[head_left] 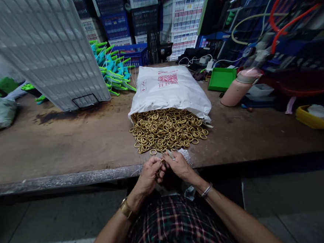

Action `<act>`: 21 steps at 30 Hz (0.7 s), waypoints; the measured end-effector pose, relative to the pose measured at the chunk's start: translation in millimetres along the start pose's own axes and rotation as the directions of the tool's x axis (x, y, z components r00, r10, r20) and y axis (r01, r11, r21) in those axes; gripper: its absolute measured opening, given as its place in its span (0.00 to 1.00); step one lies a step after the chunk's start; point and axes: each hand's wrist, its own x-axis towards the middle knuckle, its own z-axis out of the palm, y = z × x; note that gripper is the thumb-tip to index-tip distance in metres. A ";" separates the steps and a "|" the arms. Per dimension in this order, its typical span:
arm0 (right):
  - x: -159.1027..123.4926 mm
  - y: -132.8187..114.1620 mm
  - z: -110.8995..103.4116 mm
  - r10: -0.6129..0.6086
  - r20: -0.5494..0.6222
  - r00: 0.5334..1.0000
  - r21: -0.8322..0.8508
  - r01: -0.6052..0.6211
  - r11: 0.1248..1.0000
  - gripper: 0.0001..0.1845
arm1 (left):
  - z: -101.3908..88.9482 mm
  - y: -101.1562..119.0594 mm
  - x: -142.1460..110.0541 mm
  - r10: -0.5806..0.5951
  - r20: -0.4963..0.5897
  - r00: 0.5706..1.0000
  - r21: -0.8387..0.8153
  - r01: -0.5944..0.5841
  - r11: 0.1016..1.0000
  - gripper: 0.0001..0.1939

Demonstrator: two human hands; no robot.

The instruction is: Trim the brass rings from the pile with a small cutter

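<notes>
Just in front of the table edge, my two hands meet with their fingertips together. My left hand [150, 174] is closed, its fingers curled around what looks like a gold ring, mostly hidden by the fingers. A small flat blade [170, 155] juts up from between the thumb and forefinger of my right hand [180, 167], which is closed on it. Right beyond the fingertips lies a heap of gold rings [165, 130], spilling out of the mouth of a white sack [171, 91] with red print. One loose ring [153, 152] rests at the heap's near edge.
A tall whitish ribbed panel [63, 61] stands on the left of the brown table [55, 151], with green and turquoise plastic pieces [116, 71] behind it. On the right are a green tray [222, 78], a pink bottle [239, 88] and a yellow basin [311, 120]. Stacked crates [184, 16] fill the back.
</notes>
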 end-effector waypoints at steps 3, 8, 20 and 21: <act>1.2 0.6 -0.1 -0.008 -0.040 0.999 -0.048 0.006 0.999 0.15 | 0.0 -0.1 -2.0 0.011 -0.004 1.000 -0.077 -0.012 0.997 0.13; -2.6 6.5 -0.6 -0.135 0.030 0.990 -0.404 0.135 0.905 0.09 | 0.3 0.6 -2.7 0.070 -0.059 0.996 -0.066 -0.074 0.995 0.14; -7.7 5.0 6.2 -0.053 0.208 0.977 -0.715 0.188 0.674 0.16 | -5.1 -4.9 -4.1 0.177 -0.111 0.978 0.165 -0.157 0.974 0.16; -7.2 3.4 6.1 -0.032 0.215 0.976 -0.729 0.182 0.660 0.16 | -5.7 -5.1 -5.1 0.184 -0.118 0.976 0.179 -0.161 0.971 0.16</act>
